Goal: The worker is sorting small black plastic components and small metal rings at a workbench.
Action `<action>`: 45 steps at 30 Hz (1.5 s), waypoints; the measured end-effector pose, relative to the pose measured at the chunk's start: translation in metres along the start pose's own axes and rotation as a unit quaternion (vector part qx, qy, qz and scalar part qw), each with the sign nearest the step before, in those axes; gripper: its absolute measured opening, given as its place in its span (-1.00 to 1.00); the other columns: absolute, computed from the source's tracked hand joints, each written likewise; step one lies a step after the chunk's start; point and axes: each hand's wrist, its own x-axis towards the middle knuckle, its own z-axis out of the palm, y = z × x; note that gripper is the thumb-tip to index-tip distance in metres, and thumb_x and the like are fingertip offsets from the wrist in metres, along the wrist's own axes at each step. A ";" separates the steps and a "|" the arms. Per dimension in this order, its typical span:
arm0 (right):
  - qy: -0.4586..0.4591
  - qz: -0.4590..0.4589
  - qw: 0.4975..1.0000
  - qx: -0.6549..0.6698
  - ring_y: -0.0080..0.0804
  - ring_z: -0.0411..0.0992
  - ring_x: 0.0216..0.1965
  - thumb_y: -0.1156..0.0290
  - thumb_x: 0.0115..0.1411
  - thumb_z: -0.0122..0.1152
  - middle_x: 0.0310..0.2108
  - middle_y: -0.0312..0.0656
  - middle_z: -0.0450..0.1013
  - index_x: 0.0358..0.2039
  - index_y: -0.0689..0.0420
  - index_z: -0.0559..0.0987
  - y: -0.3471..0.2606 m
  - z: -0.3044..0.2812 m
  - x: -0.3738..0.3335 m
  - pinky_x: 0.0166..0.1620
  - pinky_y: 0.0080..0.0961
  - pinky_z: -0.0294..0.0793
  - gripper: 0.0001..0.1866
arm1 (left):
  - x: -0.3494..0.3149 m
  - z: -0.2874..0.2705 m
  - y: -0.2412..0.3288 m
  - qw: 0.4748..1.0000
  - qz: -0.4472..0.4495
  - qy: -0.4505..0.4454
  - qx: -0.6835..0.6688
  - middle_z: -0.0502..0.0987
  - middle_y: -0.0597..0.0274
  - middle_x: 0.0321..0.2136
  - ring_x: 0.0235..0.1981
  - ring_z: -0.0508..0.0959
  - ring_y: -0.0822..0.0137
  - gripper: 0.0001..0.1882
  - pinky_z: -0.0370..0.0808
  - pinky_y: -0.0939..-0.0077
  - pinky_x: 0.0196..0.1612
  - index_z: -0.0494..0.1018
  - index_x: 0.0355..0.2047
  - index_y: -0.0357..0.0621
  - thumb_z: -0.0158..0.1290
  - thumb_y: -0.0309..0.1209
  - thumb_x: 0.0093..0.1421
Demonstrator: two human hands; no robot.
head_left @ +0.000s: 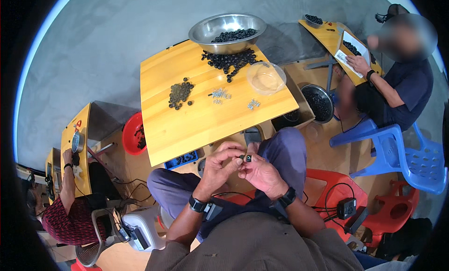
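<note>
Above my lap, just off the table's near edge, both hands meet fingertip to fingertip. My left hand (pixel 221 167) pinches a small dark round piece (pixel 242 157), mostly covered by the fingertips. Between the fingers of my right hand (pixel 263 173) sits a small black ring-shaped part (pixel 248 158) with a pale centre. On the wooden table (pixel 187 135) lie a cluster of dark round parts (pixel 180 93), a small heap of silvery metal pieces (pixel 220 94) and a smaller one (pixel 253 104). Many black round parts (pixel 229 61) spread below a steel basin (pixel 201 36) holding more.
A clear plastic tub (pixel 266 78) stands at the table's right edge. Below are a cardboard box (pixel 299 100), a blue tray (pixel 181 159) and a red basin (pixel 128 135). People work at side tables left and right; a blue chair (pixel 397 154) stands at right.
</note>
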 end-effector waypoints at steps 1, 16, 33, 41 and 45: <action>-0.003 0.000 1.000 -0.007 -0.44 0.44 -0.07 0.26 0.41 0.11 -0.09 -0.27 0.52 -0.06 0.11 0.59 0.000 0.002 -0.001 -0.10 -0.46 0.43 -0.76 | -0.001 0.001 0.003 0.996 0.052 0.004 0.072 0.58 0.15 -0.12 -0.03 0.55 0.27 -0.84 0.47 0.40 0.06 0.62 -0.20 -0.23 0.22 -0.54 0.19; 0.024 0.013 0.999 -0.041 -0.48 0.48 -0.12 0.20 0.40 0.15 -0.16 -0.28 0.55 -0.04 0.16 0.57 0.001 0.001 -0.013 -0.06 -0.43 0.45 -0.70 | -0.013 0.011 0.011 0.994 0.067 0.035 0.077 0.55 0.17 -0.23 -0.19 0.56 0.37 -0.81 0.53 0.51 -0.13 0.63 -0.22 -0.27 0.27 -0.62 0.12; 0.018 0.006 0.999 -0.048 -0.51 0.49 -0.15 0.22 0.41 0.12 -0.19 -0.28 0.55 0.06 0.22 0.56 0.008 -0.010 -0.011 -0.10 -0.52 0.46 -0.64 | -0.009 0.018 0.020 0.971 0.097 0.019 0.220 0.55 0.16 -0.27 -0.28 0.58 0.37 -0.80 0.53 0.53 -0.23 0.64 -0.22 -0.27 0.30 -0.57 0.11; 0.129 0.012 0.957 -0.260 -0.61 0.42 -0.35 0.26 0.41 0.17 -0.38 -0.37 0.49 -0.09 0.20 0.61 -0.011 0.019 -0.016 -0.23 -0.63 0.42 -0.73 | -0.001 0.013 0.022 0.928 0.158 -0.037 0.335 0.56 0.07 -0.28 -0.25 0.59 0.16 -0.77 0.54 0.41 -0.19 0.62 -0.23 -0.26 0.32 -0.56 0.07; 0.120 0.031 0.959 -0.254 -0.63 0.41 -0.37 0.28 0.40 0.19 -0.38 -0.36 0.49 -0.04 0.25 0.60 -0.015 0.003 -0.016 -0.27 -0.66 0.42 -0.70 | -0.001 0.010 0.010 0.936 0.152 -0.055 0.312 0.55 0.09 -0.27 -0.25 0.60 0.19 -0.74 0.54 0.42 -0.21 0.61 -0.19 -0.26 0.30 -0.55 0.07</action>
